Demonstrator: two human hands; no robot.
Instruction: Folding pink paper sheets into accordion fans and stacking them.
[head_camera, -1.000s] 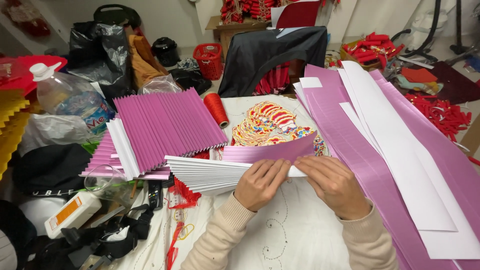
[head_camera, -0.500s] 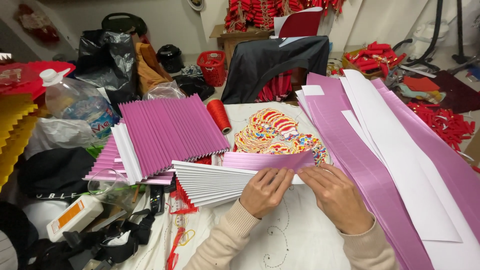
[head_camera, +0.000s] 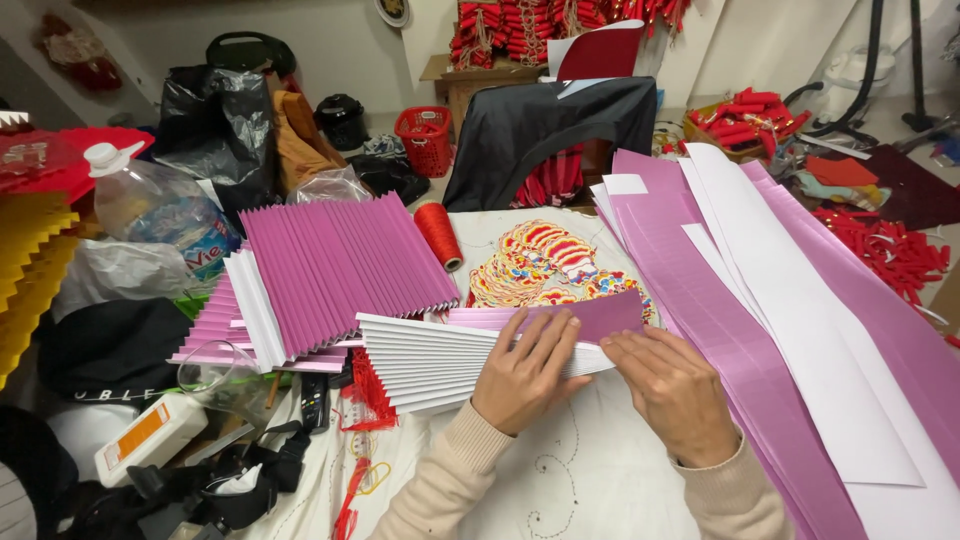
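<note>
Both hands pressing pleated paper

Left hand (head_camera: 525, 370) lies flat, fingers spread, on the pleated paper (head_camera: 450, 355); right hand (head_camera: 675, 395) at 3 o'clock pinches its purple strip (head_camera: 600, 315).

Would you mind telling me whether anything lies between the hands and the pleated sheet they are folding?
Nothing visible does: the left hand and right hand both rest directly on the pleated sheet.

A pleated paper stack (head_camera: 340, 265) lies left of the thread spool (head_camera: 438, 233), long paper sheets (head_camera: 790, 320) right.
</note>
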